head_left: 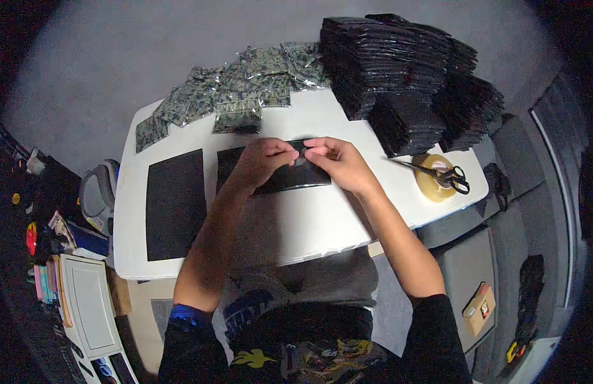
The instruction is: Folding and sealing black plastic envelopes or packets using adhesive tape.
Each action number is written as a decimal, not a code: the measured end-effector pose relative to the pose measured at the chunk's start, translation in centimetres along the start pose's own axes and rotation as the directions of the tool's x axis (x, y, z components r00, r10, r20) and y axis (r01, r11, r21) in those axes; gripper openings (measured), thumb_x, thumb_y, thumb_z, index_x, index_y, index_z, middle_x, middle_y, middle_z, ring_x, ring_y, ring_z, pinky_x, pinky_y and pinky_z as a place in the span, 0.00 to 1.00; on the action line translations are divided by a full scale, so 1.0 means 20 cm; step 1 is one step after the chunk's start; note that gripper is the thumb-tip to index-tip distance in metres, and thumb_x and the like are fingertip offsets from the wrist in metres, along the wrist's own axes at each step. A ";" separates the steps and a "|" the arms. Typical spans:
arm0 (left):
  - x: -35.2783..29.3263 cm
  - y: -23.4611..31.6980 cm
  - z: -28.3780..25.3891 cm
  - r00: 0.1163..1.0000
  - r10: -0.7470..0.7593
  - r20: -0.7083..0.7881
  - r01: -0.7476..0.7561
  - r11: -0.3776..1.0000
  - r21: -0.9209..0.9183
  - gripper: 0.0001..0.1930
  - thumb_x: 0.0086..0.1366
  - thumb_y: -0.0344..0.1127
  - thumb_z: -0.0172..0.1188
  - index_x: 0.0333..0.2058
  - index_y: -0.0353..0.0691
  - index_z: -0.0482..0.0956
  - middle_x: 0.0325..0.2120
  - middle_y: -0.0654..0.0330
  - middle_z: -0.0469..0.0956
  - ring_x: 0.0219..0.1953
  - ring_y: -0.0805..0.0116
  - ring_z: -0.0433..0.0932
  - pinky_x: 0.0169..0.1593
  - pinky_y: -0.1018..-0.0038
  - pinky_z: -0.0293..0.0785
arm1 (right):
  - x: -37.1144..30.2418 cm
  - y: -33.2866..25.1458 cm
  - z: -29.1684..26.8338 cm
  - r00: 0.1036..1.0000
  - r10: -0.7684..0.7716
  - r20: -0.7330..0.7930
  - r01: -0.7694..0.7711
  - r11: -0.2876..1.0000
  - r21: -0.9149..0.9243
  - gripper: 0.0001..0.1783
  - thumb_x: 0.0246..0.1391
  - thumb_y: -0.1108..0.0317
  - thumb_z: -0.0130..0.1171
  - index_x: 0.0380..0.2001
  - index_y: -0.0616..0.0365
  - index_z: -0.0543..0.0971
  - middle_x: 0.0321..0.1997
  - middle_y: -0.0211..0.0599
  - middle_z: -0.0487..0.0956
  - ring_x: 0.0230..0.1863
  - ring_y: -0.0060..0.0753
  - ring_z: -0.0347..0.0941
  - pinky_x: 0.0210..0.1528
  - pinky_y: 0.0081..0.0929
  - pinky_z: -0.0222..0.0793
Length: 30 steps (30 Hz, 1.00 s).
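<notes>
A flat black packet in shiny clear plastic [290,182] lies across the middle of the white table. Over its upper part my left hand [265,162] is closed, thumb and fingertips pinched together. My right hand [345,165] pinches just beside it, the two sets of fingertips almost meeting at the plastic wrapping. The exact bit of film between them is too small to make out. Left of the packet, a plain black rectangular sheet [175,205] lies flat on the table.
Camouflage-patterned packets [239,118] overlap along the far edge. Tall stacks of black packets [389,64] fill the far right. Black-handled scissors [459,180] rest on a roll of clear tape [427,187]. A grey sofa [520,211] stands right of the table [133,246].
</notes>
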<state>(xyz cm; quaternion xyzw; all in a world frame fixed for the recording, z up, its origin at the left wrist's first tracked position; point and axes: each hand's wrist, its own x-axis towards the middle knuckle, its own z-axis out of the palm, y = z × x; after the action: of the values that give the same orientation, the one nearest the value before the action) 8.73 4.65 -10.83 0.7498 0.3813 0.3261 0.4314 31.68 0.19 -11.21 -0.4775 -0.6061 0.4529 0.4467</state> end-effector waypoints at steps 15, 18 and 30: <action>-0.04 -0.02 0.03 0.955 -0.282 -0.088 0.276 0.959 -0.069 0.21 0.73 0.47 0.54 0.38 0.37 0.90 0.32 0.54 0.89 0.38 0.66 0.88 0.49 0.71 0.78 | 0.04 0.05 0.03 0.996 0.078 -0.033 -0.083 0.977 -0.194 0.03 0.59 0.74 0.71 0.34 0.63 0.87 0.31 0.30 0.86 0.32 0.17 0.78 0.39 0.19 0.74; -0.04 -0.03 0.01 0.952 -0.252 -0.175 0.263 0.964 0.039 0.23 0.75 0.50 0.52 0.38 0.38 0.90 0.31 0.54 0.89 0.37 0.66 0.87 0.49 0.71 0.78 | 0.04 0.04 0.05 0.995 0.078 -0.063 -0.087 0.982 -0.165 0.04 0.59 0.73 0.71 0.34 0.62 0.87 0.31 0.30 0.86 0.32 0.17 0.78 0.39 0.19 0.74; -0.07 0.02 0.06 0.951 0.134 -0.279 -0.065 0.968 0.241 0.11 0.61 0.41 0.73 0.36 0.40 0.89 0.34 0.56 0.88 0.36 0.61 0.86 0.45 0.66 0.79 | 0.04 0.04 0.04 0.995 0.047 -0.087 -0.055 0.995 -0.087 0.05 0.59 0.72 0.71 0.35 0.64 0.87 0.33 0.31 0.87 0.32 0.18 0.78 0.40 0.20 0.75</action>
<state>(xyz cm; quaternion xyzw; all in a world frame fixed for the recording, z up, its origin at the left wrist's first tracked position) 9.11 2.88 -11.26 0.7563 0.4375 0.4087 0.2637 30.93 0.92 -12.13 -0.5313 -0.5937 0.4158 0.4386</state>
